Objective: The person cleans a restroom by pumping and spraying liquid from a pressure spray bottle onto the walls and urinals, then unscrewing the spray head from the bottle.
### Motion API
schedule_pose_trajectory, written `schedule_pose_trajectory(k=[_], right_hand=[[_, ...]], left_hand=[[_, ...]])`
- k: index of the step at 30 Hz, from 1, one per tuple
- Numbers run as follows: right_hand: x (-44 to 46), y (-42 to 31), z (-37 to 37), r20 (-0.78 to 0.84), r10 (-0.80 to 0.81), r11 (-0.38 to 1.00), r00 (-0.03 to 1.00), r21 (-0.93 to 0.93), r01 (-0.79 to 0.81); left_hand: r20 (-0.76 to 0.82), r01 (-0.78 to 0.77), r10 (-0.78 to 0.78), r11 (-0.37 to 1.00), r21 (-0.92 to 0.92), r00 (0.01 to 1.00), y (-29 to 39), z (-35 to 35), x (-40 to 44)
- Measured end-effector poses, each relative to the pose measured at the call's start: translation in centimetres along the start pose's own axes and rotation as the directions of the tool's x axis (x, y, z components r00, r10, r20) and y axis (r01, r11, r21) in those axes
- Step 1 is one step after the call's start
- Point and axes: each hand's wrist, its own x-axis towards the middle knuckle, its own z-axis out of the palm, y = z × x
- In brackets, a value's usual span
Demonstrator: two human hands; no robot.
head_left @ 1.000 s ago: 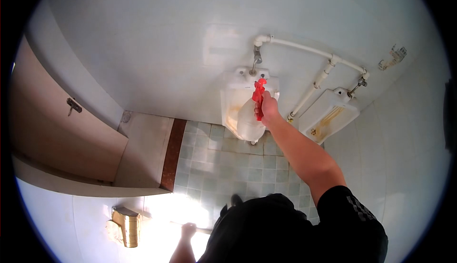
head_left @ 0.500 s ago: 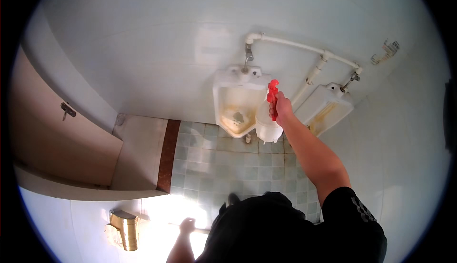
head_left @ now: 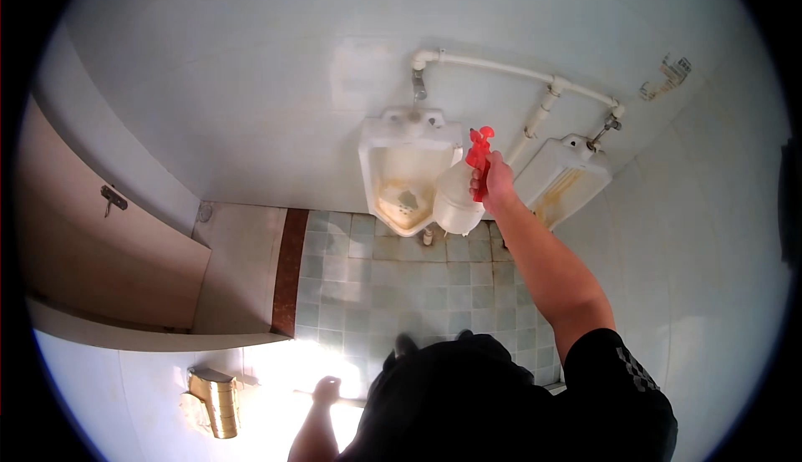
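My right hand point(head_left: 496, 183) is wrapped round the red handle of a spray bottle point(head_left: 457, 200) with a white, translucent body. The bottle hangs just right of the left urinal point(head_left: 408, 180), whose bowl shows yellow-brown stains. A second urinal point(head_left: 566, 180), also stained, is mounted on the wall to the right, partly behind my right forearm. Low in the view, my left hand point(head_left: 327, 389) is beside bright glare, away from the bottle; its fingers look curled, but what they hold, if anything, is too small to tell.
White pipes point(head_left: 501, 67) run along the wall above both urinals. A door point(head_left: 109, 236) with a metal handle is at the left, near a brown threshold strip point(head_left: 291, 274). A gold-coloured holder point(head_left: 219, 403) is at the lower left. Tiles cover the floor point(head_left: 401, 286).
My right hand has moved the spray bottle from in front of the left urinal to its right side. The view has shifted slightly, and my left hand remains low.
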Motion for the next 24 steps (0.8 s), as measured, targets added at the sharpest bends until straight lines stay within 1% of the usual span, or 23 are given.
schedule_pose_trajectory(k=[1,2,3,4,5,6,8,9,10,11,12,14,15,16,18,20,22,23,24], right_hand=[[-0.3,-0.1,-0.4,-0.069,-0.003,0.999,0.998,0.052,0.006],[-0.7,-0.1,-0.8,-0.138,-0.002,0.994,0.99,0.104,0.016],[-0.9,0.0,-1.5,-0.139,-0.002,0.994,0.99,0.104,0.017],[-1.1,0.3,-2.3,-0.129,0.027,0.996,0.991,0.082,-0.016],[-1.5,0.5,-3.0,-0.122,0.056,0.997,0.991,0.062,-0.049],[-1.8,0.8,-3.5,-0.128,0.055,0.997,0.99,0.063,-0.047],[-2.2,1.3,-4.5,-0.128,0.07,0.997,0.989,-0.033,-0.075],[-2.3,1.5,-5.1,-0.134,0.074,0.996,0.988,-0.032,-0.079],[-2.5,1.7,-5.7,-0.108,0.074,0.993,0.991,-0.083,-0.084],[-2.6,2.1,-6.3,-0.078,0.079,0.987,0.994,-0.135,-0.089],[-2.8,2.5,-6.6,-0.078,0.087,0.987,0.993,-0.132,-0.097],[-3.0,3.4,-7.1,-0.087,0.224,0.938,0.971,-0.252,-0.239],[-3.1,4.2,-7.4,-0.083,0.246,0.932,0.966,-0.252,-0.259],[-3.3,4.9,-7.7,-0.08,0.253,0.931,0.964,-0.251,-0.265],[-3.9,6.1,-8.4,-0.086,0.245,0.955,0.966,-0.149,-0.256],[-3.8,7.8,-10.1,-0.057,0.269,0.955,0.962,-0.117,-0.274],[-4.0,8.5,-11.2,-0.025,0.313,0.929,0.949,-0.198,-0.312],[-3.8,8.8,-12.1,-0.024,0.336,0.928,0.941,-0.162,-0.335],[-3.8,8.9,-13.3,-0.022,0.341,0.927,0.94,-0.157,-0.34]], left_hand=[[0.069,0.015,-0.016,1.0,0.007,0.997,0.3,0.0,-0.2],[0.07,0.015,-0.016,1.0,0.007,0.997,0.5,0.3,-0.4],[0.009,0.012,-0.012,1.0,-0.013,1.0,0.7,0.7,-0.6],[-0.05,0.006,-0.007,1.0,-0.031,0.999,0.9,1.0,-0.8],[-0.047,0.002,-0.003,1.0,-0.028,0.999,0.7,1.4,-0.8],[-0.037,-0.009,0.009,1.0,0.01,0.999,0.4,1.8,-0.8],[-0.021,-0.022,0.023,0.998,0.053,1.0,-0.2,2.3,-0.3],[0.071,-0.007,-0.001,0.994,0.107,0.997,0.1,2.0,-0.2],[0.163,0.008,-0.034,0.987,0.16,0.986,0.3,1.8,-0.3],[0.163,-0.038,0.009,0.984,0.174,0.987,0.6,1.5,-0.5],[0.161,-0.085,0.054,0.978,0.189,0.985,1.1,1.0,-0.5],[0.12,-0.19,0.165,0.951,0.242,0.979,2.3,0.1,-0.7],[0.037,-0.215,0.212,0.96,0.177,0.977,2.2,0.4,-0.1],[-0.055,-0.18,0.184,0.981,0.07,0.981,2.6,0.6,0.0],[-0.037,-0.009,0.007,0.997,-0.072,0.999,6.1,-0.6,-0.7],[-0.033,0.001,-0.004,0.996,-0.086,0.999,6.4,0.7,-0.1],[-0.024,0.048,-0.051,0.992,-0.12,0.998,8.0,1.7,-0.4],[0.01,0.064,-0.063,0.987,-0.145,0.998,8.9,2.3,-0.7],[0.01,0.068,-0.067,0.988,-0.14,0.998,9.7,3.0,-1.4]])
